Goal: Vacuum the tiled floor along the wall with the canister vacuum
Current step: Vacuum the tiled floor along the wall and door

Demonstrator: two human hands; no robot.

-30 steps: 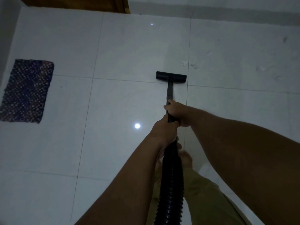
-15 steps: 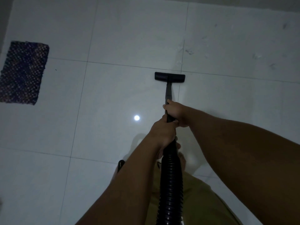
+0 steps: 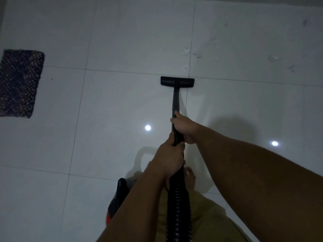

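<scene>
The white tiled floor (image 3: 122, 41) fills the frame, its grout lines marking off large square tiles, with two bright round light reflections on it, one at centre and one at right. One dark woven mat (image 3: 20, 83) lies at the left edge. Two bare forearms reach in from the bottom and right. One ribbed black hose (image 3: 178, 210) rises from the bottom centre into one straight black wand (image 3: 176, 100). A dark canister body with an orange patch (image 3: 117, 201) shows partly beside the left forearm. One flat black floor nozzle (image 3: 177, 81) rests on the floor just above centre, across a grout line. The left hand (image 3: 170, 158) is wrapped around the hose end; the right hand (image 3: 185, 128), just above it, is closed around the wand. Small pale scraps (image 3: 186, 51) lie scattered at upper right, just beyond the nozzle.
</scene>
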